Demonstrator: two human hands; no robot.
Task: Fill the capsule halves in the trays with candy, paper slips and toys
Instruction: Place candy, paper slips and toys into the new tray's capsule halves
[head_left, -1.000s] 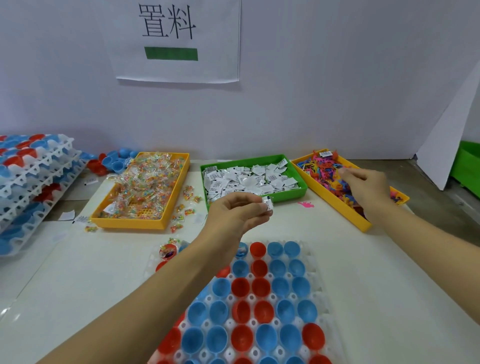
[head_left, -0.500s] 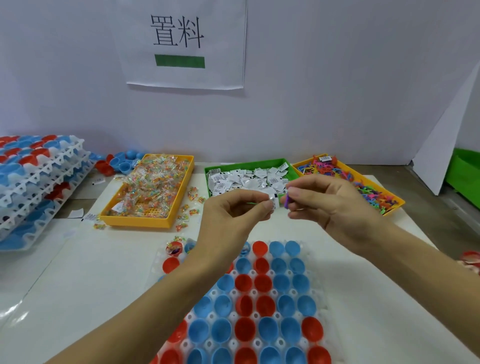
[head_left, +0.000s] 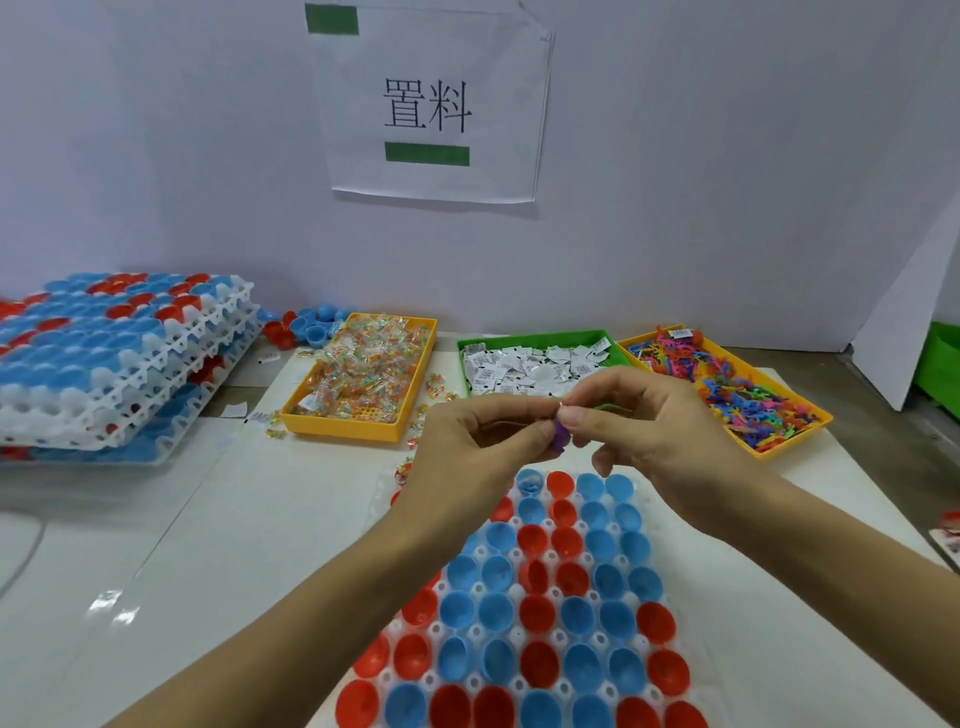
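Note:
A white tray (head_left: 647, 501) of red and blue capsule halves (head_left: 535, 608) lies in front of me. Above its far end my two hands meet fingertip to fingertip. My left hand (head_left: 483, 441) pinches a small white paper slip (head_left: 558, 404), mostly hidden by the fingers. My right hand (head_left: 660, 431) pinches a small purple toy (head_left: 560, 441), which touches the left thumb. Behind them stand a yellow tray of wrapped candy (head_left: 358, 379), a green tray of paper slips (head_left: 524, 364) and a yellow tray of colourful toys (head_left: 727, 395).
A stack of filled capsule trays (head_left: 119, 358) sits at the left, with loose capsule halves (head_left: 306, 325) behind it. Loose candies (head_left: 434, 387) lie between the trays. A green bin (head_left: 940, 364) and a leaning white board (head_left: 909, 322) stand at the right.
My right hand left the toy tray with a purple toy and came to meet the left hand, which kept holding the paper slip. The view has tilted up a little.

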